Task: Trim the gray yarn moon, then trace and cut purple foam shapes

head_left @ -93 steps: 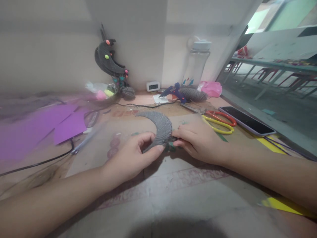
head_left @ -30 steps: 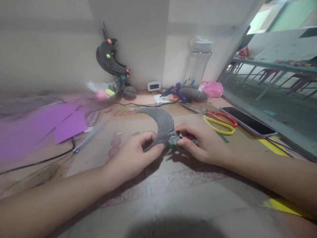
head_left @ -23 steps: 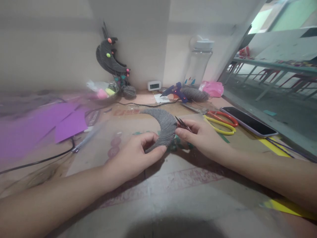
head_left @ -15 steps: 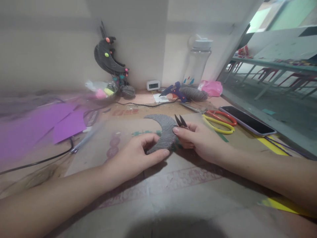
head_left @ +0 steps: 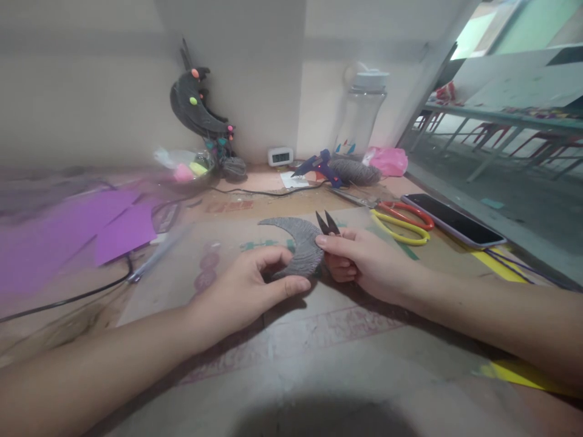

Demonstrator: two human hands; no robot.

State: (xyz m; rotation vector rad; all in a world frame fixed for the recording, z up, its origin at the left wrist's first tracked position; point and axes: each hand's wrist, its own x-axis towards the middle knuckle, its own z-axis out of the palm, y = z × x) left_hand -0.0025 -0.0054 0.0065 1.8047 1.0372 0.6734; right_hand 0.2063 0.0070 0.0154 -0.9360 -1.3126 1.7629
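Observation:
A grey yarn-wrapped crescent (head_left: 300,246) lies low over the cardboard work surface (head_left: 191,267). My left hand (head_left: 246,288) pinches the crescent's lower end between thumb and fingers. My right hand (head_left: 364,261) is closed round a small pair of thread snips (head_left: 327,223), whose dark blades stick up open just right of the crescent. The snips' handle is hidden inside my fingers.
Orange and yellow scissors (head_left: 401,220) and a phone (head_left: 450,220) lie to the right. A blue glue gun (head_left: 319,166), grey yarn (head_left: 355,173), a water bottle (head_left: 362,115), a small clock (head_left: 280,156) and a finished dark crescent (head_left: 194,109) stand at the back. Purple paper (head_left: 122,233) lies left.
My right hand let go of the crescent's edge, picked up the snips and raised their blades beside it. My left hand lowered the crescent toward the cardboard.

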